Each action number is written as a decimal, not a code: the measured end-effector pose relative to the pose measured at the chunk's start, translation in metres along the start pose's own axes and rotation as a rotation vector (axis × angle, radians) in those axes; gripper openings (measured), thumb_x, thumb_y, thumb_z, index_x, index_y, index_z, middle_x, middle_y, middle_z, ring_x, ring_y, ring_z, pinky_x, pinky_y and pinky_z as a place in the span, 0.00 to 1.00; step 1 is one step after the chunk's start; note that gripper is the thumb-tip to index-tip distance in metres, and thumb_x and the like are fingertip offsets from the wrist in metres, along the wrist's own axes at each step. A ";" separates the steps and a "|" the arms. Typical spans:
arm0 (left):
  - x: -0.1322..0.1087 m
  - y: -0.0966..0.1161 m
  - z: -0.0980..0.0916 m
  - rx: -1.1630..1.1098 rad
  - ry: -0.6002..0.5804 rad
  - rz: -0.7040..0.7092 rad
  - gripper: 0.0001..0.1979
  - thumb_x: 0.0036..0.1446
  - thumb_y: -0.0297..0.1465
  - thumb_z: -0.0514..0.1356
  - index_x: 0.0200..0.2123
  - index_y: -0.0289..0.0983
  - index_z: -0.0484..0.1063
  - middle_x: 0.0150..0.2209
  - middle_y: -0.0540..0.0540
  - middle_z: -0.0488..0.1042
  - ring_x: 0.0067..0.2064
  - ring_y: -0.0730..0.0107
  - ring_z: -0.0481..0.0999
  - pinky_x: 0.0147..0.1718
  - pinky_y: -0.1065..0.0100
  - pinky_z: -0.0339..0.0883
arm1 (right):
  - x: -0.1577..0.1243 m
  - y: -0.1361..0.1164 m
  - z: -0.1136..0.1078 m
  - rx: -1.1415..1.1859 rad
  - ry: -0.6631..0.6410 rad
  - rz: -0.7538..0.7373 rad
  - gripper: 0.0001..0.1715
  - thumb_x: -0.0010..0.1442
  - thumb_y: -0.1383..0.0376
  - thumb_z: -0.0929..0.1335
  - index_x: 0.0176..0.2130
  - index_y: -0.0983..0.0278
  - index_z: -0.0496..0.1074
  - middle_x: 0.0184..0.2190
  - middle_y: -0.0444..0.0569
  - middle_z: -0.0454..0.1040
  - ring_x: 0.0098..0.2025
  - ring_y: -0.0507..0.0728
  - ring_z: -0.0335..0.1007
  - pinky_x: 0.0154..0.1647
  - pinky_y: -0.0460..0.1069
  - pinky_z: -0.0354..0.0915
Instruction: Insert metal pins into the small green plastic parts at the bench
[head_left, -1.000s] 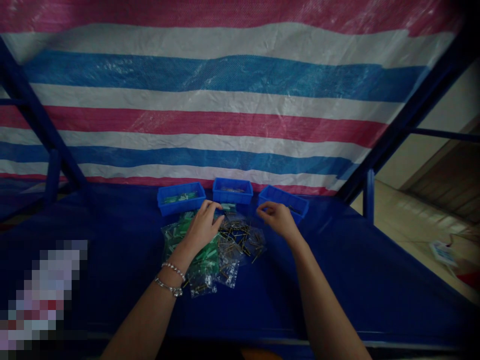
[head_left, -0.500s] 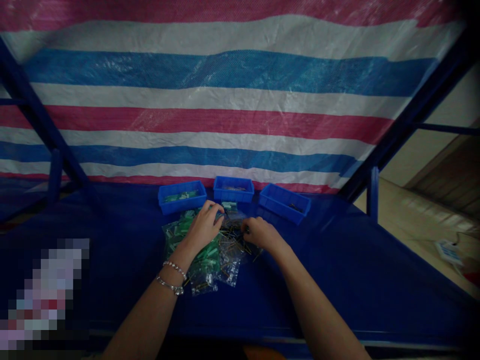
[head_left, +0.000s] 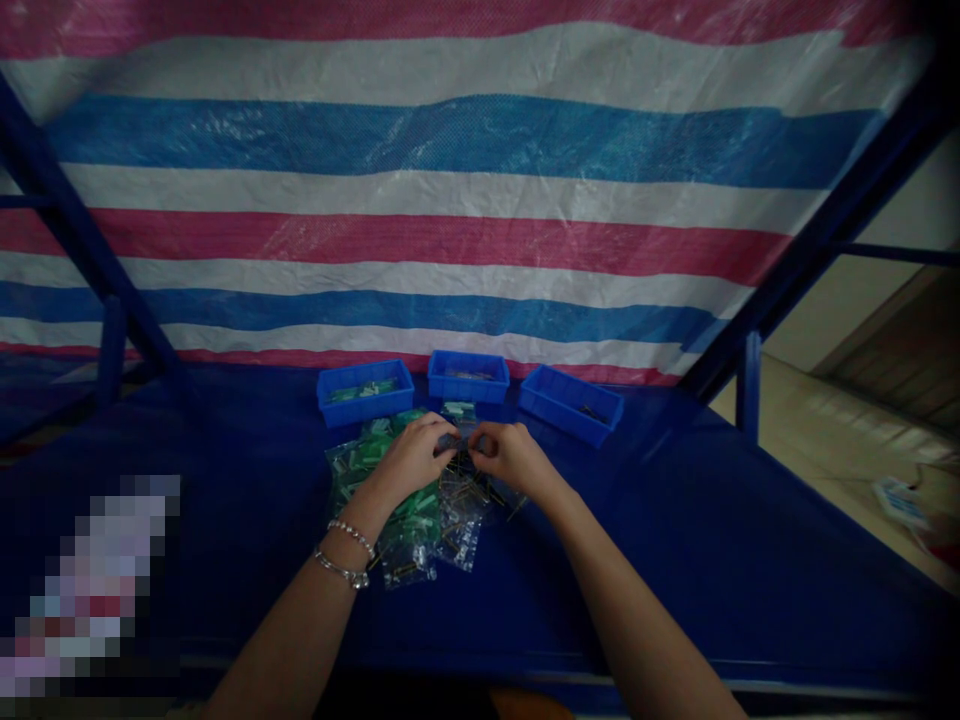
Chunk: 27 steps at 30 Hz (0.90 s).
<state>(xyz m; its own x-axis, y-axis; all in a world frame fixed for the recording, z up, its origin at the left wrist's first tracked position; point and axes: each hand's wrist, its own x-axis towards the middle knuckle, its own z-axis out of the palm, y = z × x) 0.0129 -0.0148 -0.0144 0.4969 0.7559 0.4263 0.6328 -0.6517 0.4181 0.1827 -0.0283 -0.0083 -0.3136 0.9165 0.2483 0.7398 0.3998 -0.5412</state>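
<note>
Both hands meet over a pile of small clear plastic bags (head_left: 459,525) on the blue table. My left hand (head_left: 415,452), with two bracelets at its wrist, has its fingers closed on the left side of a small clear plastic bag (head_left: 463,442). My right hand (head_left: 511,455) pinches at the bag's right side; its contents are too dark and small to make out. Under the hands lie green pieces in bags (head_left: 414,512) on the left and thin dark and brass-coloured pins (head_left: 491,490) on the right.
Behind the pile stand three blue bins: the left bin (head_left: 366,408) with green pieces, the middle bin (head_left: 469,392) with small thin items, the right bin (head_left: 566,420) with a few dark pieces. A striped sheet (head_left: 450,240) hangs behind, between blue frame posts (head_left: 810,220).
My right hand has moved left and a little up from the dark pins to meet my left hand. My left hand has lowered slightly, and its fingers have closed more.
</note>
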 end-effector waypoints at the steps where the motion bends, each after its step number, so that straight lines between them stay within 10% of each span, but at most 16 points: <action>1: 0.000 0.000 0.000 0.002 0.000 0.003 0.08 0.46 0.23 0.57 0.33 0.36 0.70 0.33 0.47 0.69 0.29 0.73 0.68 0.31 0.69 0.64 | 0.000 -0.001 -0.001 0.055 0.024 -0.015 0.07 0.47 0.66 0.65 0.30 0.63 0.71 0.17 0.41 0.65 0.20 0.49 0.60 0.22 0.43 0.53; 27: 0.004 0.006 -0.007 -0.086 0.164 0.018 0.04 0.53 0.30 0.54 0.31 0.37 0.67 0.31 0.49 0.68 0.31 0.73 0.68 0.30 0.70 0.63 | 0.005 0.007 0.003 0.415 0.139 -0.015 0.12 0.49 0.59 0.66 0.32 0.66 0.71 0.13 0.39 0.61 0.17 0.48 0.56 0.19 0.43 0.52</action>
<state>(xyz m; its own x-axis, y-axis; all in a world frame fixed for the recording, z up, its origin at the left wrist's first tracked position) 0.0145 -0.0166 -0.0044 0.3997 0.7287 0.5561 0.5682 -0.6730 0.4735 0.1847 -0.0211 -0.0138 -0.2185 0.9115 0.3486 0.4251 0.4104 -0.8068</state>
